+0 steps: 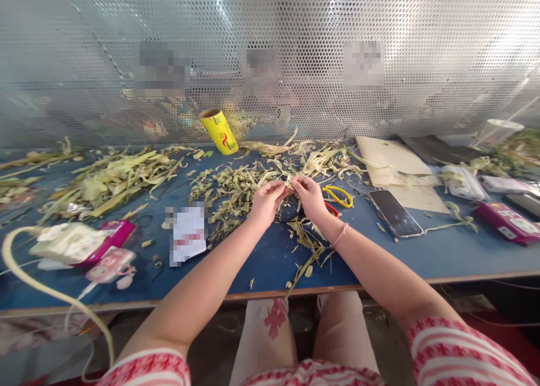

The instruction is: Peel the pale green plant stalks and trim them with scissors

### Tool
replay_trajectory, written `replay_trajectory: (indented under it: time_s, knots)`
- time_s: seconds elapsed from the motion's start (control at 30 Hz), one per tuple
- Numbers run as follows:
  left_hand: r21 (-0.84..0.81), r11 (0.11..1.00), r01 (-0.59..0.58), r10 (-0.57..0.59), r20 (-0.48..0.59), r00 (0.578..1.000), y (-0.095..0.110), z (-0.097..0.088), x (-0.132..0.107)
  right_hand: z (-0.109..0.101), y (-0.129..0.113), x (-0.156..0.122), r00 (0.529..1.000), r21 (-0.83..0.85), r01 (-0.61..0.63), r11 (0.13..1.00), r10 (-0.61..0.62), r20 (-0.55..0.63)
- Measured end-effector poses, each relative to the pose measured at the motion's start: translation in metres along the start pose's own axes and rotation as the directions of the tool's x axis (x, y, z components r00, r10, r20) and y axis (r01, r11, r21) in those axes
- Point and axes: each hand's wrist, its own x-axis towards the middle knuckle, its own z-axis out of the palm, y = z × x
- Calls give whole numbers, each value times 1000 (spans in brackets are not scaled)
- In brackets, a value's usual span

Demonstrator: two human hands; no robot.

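Note:
My left hand and my right hand meet over the middle of the blue table, fingertips pinched together on a thin pale dried leaf strip. Both hands are closed around it. Just beyond them lies a heap of chopped greenish leaf bits. Yellow-handled scissors lie right beside my right hand. Loose strips lie scattered under my wrists.
A pile of long husk strips lies far left, and a yellow roll leans on the perforated metal screen. A phone, cardboard sheet, pink boxes, a paper card and a pink charger with cable crowd the table.

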Motion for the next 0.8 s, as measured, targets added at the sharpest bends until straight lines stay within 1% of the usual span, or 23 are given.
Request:
replay_trajectory:
  time_s: [0.13,0.23,0.3,0.37,0.47,0.6,0.8]
  knots:
    - [-7,1000,-10,10,-8,1000,-1,1,-1,-1,-1,0,1000,-49,15,999,-15,7]
    - [-10,1000,-6,6,0,1000,-1,3,-2,-3,-4,-1,998,-152,55,987,-54,8]
    - [-18,1000,-2,2,-7,1000,-1,4,-2,-4,-6,-2,992,-263,126,956,-126,18]
    - [-26,1000,-3,3,-23,1000,0,4,-3,-5,-8,-3,975,-370,220,903,-217,50]
    - [-16,1000,2,-3,-51,999,1,5,-3,-5,-10,-5,952,-445,302,843,-293,91]
    - [26,1000,7,-5,-75,997,2,3,-4,-5,-9,-6,955,-468,294,833,-282,97]
    - [44,999,-14,16,-36,999,2,3,-4,-6,-10,-6,959,-452,282,846,-263,105]
